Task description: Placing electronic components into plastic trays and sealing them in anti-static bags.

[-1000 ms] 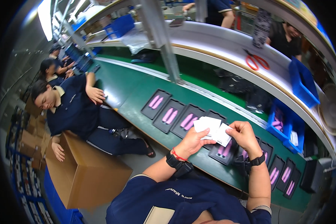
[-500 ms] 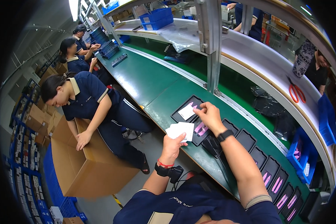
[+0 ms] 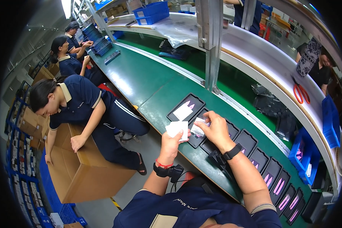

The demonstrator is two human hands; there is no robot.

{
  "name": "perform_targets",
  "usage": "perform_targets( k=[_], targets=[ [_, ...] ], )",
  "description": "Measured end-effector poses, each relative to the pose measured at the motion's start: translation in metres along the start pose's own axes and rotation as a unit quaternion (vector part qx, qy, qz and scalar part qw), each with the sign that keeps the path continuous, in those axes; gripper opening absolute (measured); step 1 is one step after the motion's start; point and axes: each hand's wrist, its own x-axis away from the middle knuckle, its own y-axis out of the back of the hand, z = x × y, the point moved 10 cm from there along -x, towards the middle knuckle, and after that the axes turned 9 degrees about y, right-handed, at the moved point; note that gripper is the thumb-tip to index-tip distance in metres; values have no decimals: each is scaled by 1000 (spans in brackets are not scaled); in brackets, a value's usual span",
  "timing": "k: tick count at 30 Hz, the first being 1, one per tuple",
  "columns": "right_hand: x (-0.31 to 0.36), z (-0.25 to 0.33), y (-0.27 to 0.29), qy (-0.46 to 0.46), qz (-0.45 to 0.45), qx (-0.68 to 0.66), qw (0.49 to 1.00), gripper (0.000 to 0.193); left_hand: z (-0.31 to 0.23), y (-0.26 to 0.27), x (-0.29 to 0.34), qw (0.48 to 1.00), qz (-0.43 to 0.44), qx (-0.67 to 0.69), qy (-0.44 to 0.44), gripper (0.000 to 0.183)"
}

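My left hand (image 3: 170, 145) is closed on a small fanned stack of white cards (image 3: 177, 129) at the near edge of the green workbench. My right hand (image 3: 219, 130) pinches one printed card (image 3: 198, 127) over a shallow black tray (image 3: 195, 141), the second in a row. Farther left, the first black tray (image 3: 171, 114) holds a white card (image 3: 183, 112) lying partly over pink pointed pieces (image 3: 189, 104). My right hand and the card cover much of what lies in the second tray.
More black trays (image 3: 280, 184) with pink pieces run toward the lower right. Blue bins (image 3: 306, 157) and red-handled scissors (image 3: 301, 92) are at the right. A metal post (image 3: 212, 64) stands behind the trays. To my left, a co-worker (image 3: 78, 98) leans over a large cardboard box (image 3: 98, 182).
A white card now lies in the first tray. My right hand has moved right to the second tray with another card. My left hand still holds the stack.
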Motion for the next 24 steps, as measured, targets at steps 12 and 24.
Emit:
perform_targets(
  k=[12,24],
  targets=[
    [51,-50,0,-196,134,-294,926,11,41,-67,7,969,172,133,119,31],
    [80,-49,55,-216,29,-141,966,24,45,-90,13,989,140,29,33,31]
  ],
)
